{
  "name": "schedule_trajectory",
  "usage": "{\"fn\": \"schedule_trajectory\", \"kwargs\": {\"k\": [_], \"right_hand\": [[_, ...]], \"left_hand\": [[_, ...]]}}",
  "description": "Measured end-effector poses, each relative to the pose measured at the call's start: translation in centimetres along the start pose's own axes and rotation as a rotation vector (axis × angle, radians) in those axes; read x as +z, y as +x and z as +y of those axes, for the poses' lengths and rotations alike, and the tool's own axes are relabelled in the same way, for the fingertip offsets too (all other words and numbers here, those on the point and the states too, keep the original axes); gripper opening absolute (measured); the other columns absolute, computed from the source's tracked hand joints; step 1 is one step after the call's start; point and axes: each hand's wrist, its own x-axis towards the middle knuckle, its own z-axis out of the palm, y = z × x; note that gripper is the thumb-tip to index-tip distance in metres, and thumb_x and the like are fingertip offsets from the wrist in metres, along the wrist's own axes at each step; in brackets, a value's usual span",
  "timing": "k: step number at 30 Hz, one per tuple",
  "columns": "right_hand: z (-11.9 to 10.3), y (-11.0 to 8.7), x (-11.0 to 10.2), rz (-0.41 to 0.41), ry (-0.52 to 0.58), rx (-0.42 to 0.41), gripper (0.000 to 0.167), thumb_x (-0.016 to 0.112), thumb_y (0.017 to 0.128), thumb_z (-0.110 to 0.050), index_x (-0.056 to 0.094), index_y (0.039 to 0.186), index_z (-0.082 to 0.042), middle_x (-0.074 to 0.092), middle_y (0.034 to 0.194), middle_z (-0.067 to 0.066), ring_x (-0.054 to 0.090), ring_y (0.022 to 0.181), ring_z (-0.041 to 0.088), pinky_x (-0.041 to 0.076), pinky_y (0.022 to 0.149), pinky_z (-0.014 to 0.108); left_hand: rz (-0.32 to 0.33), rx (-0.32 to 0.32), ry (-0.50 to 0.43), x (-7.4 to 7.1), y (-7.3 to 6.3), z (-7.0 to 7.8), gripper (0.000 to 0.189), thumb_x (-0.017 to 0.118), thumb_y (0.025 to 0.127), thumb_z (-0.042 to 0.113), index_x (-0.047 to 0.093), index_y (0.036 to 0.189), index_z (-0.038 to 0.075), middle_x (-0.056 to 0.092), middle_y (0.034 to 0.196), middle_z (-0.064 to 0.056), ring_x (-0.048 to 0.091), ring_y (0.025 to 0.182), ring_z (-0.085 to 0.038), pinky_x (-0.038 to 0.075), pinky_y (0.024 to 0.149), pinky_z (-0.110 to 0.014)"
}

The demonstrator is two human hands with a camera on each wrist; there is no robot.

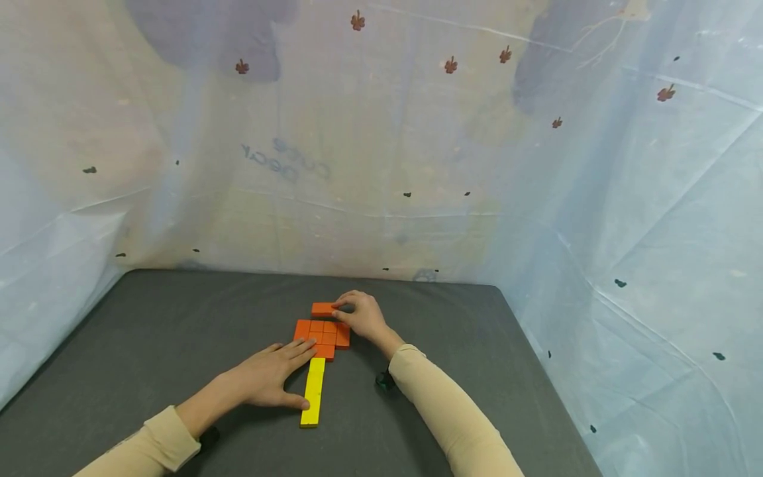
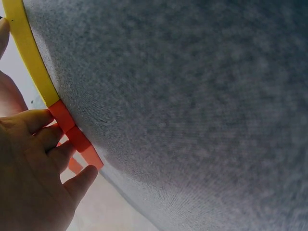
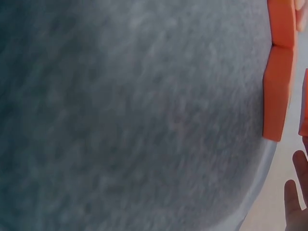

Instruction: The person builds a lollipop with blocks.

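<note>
Several orange blocks (image 1: 303, 328) lie edge to edge in a flat cluster on the dark surface. A long yellow block (image 1: 316, 381) extends from the cluster's near side. My left hand (image 1: 268, 374) is spread out, its fingertips resting on the cluster's left part and its thumb touching the yellow block. Beyond the cluster, my right hand (image 1: 365, 318) pinches the right end of a separate orange block (image 1: 322, 309) between thumb and finger. In the left wrist view, the left hand (image 2: 33, 168) presses along the orange row. Only the right hand's fingertips (image 3: 301, 168) show in the right wrist view.
A dark grey padded table (image 1: 208, 318) carries the blocks. Translucent plastic sheeting (image 1: 357, 132) with small leaf prints rises behind the table's far edge and along both sides.
</note>
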Motion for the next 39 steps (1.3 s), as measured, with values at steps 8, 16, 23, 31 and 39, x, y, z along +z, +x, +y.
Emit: {"fn": "schedule_trajectory", "kwargs": {"k": [8,16,23,31,39], "right_hand": [[-0.24,0.08,0.69,-0.038,-0.058,0.022,0.024,0.073,0.099,-0.028,0.079,0.12,-0.019,0.07,0.128,0.0,0.063,0.123,0.022,0.051,0.107,0.042],[-0.14,-0.03,0.67,-0.06,-0.075,0.048,0.022,0.073,0.1,-0.026,0.08,0.12,-0.019,0.071,0.126,0.001,0.064,0.121,0.023,0.051,0.107,0.044],[0.05,0.05,0.61,-0.1,-0.096,0.05,0.021,0.07,0.102,-0.026,0.08,0.12,-0.021,0.071,0.126,0.0,0.064,0.12,0.022,0.051,0.107,0.043],[-0.18,0.33,0.73,-0.094,-0.073,0.105,0.028,0.064,0.106,-0.027,0.075,0.13,-0.019,0.069,0.131,0.003,0.063,0.125,0.024,0.051,0.107,0.043],[-0.8,0.38,0.52,-0.126,-0.081,0.103,0.026,0.067,0.104,-0.023,0.077,0.127,-0.016,0.072,0.125,0.003,0.065,0.12,0.023,0.053,0.105,0.04]], "left_hand": [[0.004,0.016,0.003,0.06,-0.02,-0.1,0.113,0.057,0.081,0.089,0.035,0.164,0.016,0.027,0.171,-0.005,0.029,0.156,-0.031,0.03,0.119,-0.063],[0.005,0.016,-0.003,0.13,0.01,-0.14,0.113,0.057,0.08,0.089,0.036,0.164,0.016,0.027,0.171,-0.004,0.029,0.156,-0.031,0.03,0.119,-0.064],[-0.005,-0.003,-0.006,0.14,0.09,-0.08,0.114,0.059,0.079,0.088,0.035,0.164,0.017,0.027,0.171,-0.003,0.028,0.156,-0.03,0.029,0.12,-0.063],[0.003,-0.002,-0.012,0.03,-0.04,0.05,0.113,0.061,0.079,0.087,0.036,0.164,0.016,0.028,0.171,-0.003,0.029,0.156,-0.031,0.03,0.119,-0.064],[0.01,0.005,-0.001,0.03,-0.07,0.03,0.113,0.061,0.079,0.087,0.037,0.163,0.016,0.028,0.171,-0.003,0.03,0.155,-0.031,0.03,0.119,-0.064]]}}
